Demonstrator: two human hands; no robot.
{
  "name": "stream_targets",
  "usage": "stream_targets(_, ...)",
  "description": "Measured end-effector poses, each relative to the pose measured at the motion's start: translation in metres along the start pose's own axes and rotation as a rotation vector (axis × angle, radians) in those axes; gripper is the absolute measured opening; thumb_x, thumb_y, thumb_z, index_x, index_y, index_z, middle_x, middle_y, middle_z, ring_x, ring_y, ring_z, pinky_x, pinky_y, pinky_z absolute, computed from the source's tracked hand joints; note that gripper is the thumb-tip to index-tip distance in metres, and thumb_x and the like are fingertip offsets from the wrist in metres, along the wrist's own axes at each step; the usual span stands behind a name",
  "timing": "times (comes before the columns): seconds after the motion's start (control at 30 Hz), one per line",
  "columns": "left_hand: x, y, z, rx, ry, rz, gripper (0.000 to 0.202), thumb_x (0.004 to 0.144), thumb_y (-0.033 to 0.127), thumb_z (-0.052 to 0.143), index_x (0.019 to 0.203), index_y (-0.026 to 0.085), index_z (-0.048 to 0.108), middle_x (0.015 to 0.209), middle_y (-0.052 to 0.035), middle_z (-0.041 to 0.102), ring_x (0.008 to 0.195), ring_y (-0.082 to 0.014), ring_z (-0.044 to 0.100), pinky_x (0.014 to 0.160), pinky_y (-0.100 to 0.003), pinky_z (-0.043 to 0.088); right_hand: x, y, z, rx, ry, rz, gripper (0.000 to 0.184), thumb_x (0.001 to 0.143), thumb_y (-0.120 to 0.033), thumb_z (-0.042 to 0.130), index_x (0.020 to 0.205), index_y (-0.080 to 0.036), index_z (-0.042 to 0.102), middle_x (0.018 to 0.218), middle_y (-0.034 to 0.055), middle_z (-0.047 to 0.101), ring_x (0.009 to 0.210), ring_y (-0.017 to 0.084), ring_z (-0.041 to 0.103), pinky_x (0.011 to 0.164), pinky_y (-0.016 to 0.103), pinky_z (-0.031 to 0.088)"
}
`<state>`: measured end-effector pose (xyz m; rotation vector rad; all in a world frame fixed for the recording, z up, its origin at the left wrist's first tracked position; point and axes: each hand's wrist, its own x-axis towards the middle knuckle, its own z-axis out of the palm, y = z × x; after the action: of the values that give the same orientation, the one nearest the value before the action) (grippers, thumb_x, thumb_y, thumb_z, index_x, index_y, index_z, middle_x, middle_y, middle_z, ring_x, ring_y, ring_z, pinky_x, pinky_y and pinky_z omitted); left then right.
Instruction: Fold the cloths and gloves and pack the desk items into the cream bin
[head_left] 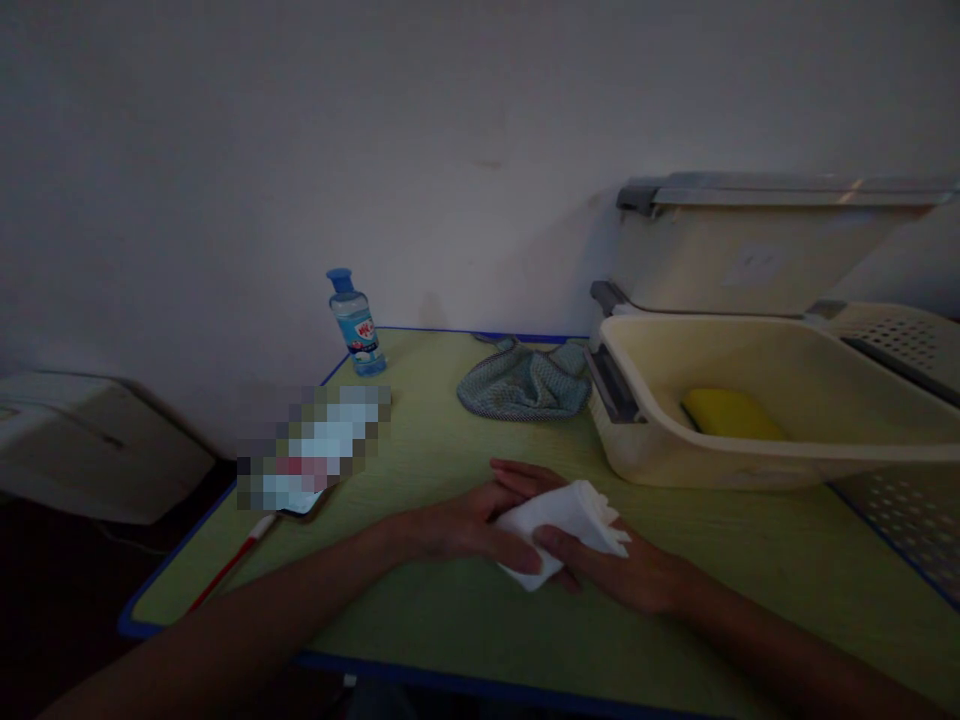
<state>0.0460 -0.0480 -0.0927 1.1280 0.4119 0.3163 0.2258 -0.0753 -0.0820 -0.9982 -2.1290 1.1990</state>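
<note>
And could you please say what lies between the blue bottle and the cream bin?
A grey mesh cloth lies between them in the head view.

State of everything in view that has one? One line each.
White bundle: folded, held in left hand and right hand
Blue bottle: upright, cap on
Mesh cloth: crumpled on table
Cream bin: open-topped
Yellow block: lying inside bin
Pixelated object: lying on table; details unreadable
</note>
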Motion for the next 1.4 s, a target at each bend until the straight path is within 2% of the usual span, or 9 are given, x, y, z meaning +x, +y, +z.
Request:
stream_targets(0.1,0.001,0.0,0.005,0.064,0.031,-0.011,0.045,0.057,0.037,0.077,0.094,0.015,0.062,0.086,-0.0043,0.068,0.087,-0.0185,0.063,0.08,-0.031,0.045,0.001,-0.003,0.002,0.094,-0.014,0.039,0.044,0.083,-0.049,0.043,0.117,-0.025,0.053,0.088,0.0051,0.063,0.065,0.015,0.056,0.06,0.027,0.05)
stream_targets(0.2,0.001,0.0,0.007,0.093,0.05,-0.011,0.043,0.059,0.04,0.075,0.089,0.014,0.061,0.081,-0.0033,0.068,0.082,-0.0174,0.064,0.081,-0.031,0.045,0.003,-0.01,0.004,0.217,-0.043,0.074,0.045,0.08,-0.049,0.047,0.114,-0.021,0.055,0.067,0.0012,0.057,0.049,0.011,0.047,0.045,0.023,0.044)
stream_targets(0.37,0.002,0.0,0.009,0.163,0.048,0.029,0.045,0.061,0.049,0.07,0.089,0.014,0.061,0.078,-0.0032,0.067,0.074,-0.016,0.064,0.076,-0.03,0.047,0.003,-0.02,0.005,0.389,-0.024,0.107,0.054,0.07,-0.05,0.057,0.117,-0.022,0.052,0.087,0.0043,0.059,0.05,0.009,0.045,0.046,0.023,0.043)
stream_targets(0.63,0.003,-0.001,0.007,0.139,0.053,0.024,0.04,0.063,0.041,0.072,0.089,0.014,0.061,0.081,-0.0041,0.066,0.075,-0.0155,0.063,0.077,-0.031,0.046,0.005,-0.009,0.006,0.498,0.049,0.129,0.058,0.069,-0.06,0.056,0.11,-0.019,0.057,0.061,-0.0001,0.057,0.043,0.01,0.048,0.041,0.022,0.043)
stream_targets(0.73,0.002,0.0,0.007,0.124,0.052,0.045,0.036,0.065,0.032,0.072,0.094,0.016,0.059,0.08,-0.0025,0.064,0.071,-0.0146,0.062,0.073,-0.03,0.047,0.006,-0.011,0.005,0.472,0.09,0.12,0.05,0.07,-0.059,0.056,0.1,-0.019,0.061,0.081,0.0055,0.064,0.043,0.008,0.051,0.039,0.021,0.044)
stream_targets(0.9,0.001,0.003,0.01,0.253,0.081,0.04,0.016,0.071,0.03,0.065,0.074,0.015,0.061,0.069,-0.0003,0.059,0.065,-0.0121,0.057,0.069,-0.026,0.045,0.008,-0.008,0.004,0.509,0.068,0.075,0.038,0.076,-0.053,0.053,0.087,-0.017,0.061,0.109,0.0095,0.061,0.05,0.008,0.059,0.043,0.021,0.049)
stream_targets(1.17,0.001,0.001,0.012,0.37,0.126,0.085,0.046,0.076,0.047,0.057,0.11,0.016,0.052,0.063,0.0034,0.049,0.054,-0.0077,0.044,0.056,-0.019,0.039,0.012,-0.002,0.006,0.524,0.105,0.045,0.035,0.077,-0.053,0.052,0.087,-0.02,0.06,0.102,0.0063,0.064,0.066,0.016,0.065,0.058,0.03,0.055)
stream_targets(1.27,0.001,0.0,0.011,0.412,0.136,0.109,0.046,0.077,0.05,0.055,0.106,0.014,0.055,0.061,0.0034,0.046,0.052,-0.0072,0.041,0.052,-0.019,0.037,0.011,-0.005,0.005,0.402,0.171,0.005,0.035,0.078,-0.054,0.051,0.083,-0.022,0.062,0.094,0.0052,0.066,0.081,0.018,0.064,0.073,0.033,0.054)
stream_targets(1.4,0.0,-0.004,0.008,0.431,0.121,0.138,0.041,0.075,0.053,0.056,0.087,0.014,0.059,0.058,0.0028,0.045,0.052,-0.0078,0.041,0.05,-0.019,0.036,0.008,-0.008,0.004,0.363,0.114,-0.025,0.04,0.077,-0.058,0.048,0.087,-0.023,0.063,0.09,0.0051,0.066,0.076,0.018,0.063,0.066,0.03,0.054)
